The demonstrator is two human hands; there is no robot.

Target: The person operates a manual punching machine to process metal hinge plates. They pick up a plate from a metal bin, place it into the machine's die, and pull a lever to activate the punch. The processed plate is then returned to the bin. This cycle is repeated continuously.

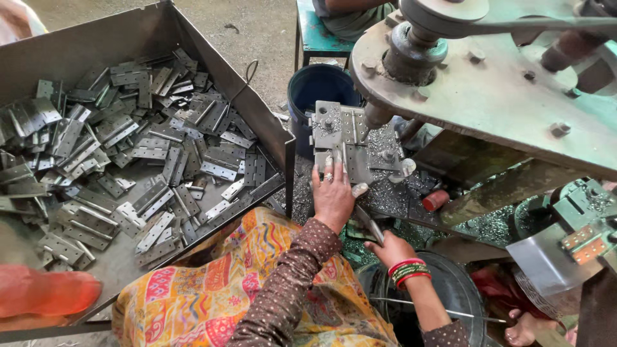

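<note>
The left hand (pixel 332 193) is lying flat, fingers together, pressing a grey metal hinge (pixel 355 162) onto the press bed (pixel 385 193) under the machine's heavy arm (pixel 488 96). The right hand (pixel 389 249) is curling shut around another hinge (pixel 367 223) just below. A tray (pixel 212 38) heaped with hinges is sitting to the left.

Hinges (pixel 128 154) in tray (pixel 96 38) at left, bucket (pixel 315 87) behind press bed (pixel 350 138)
</note>
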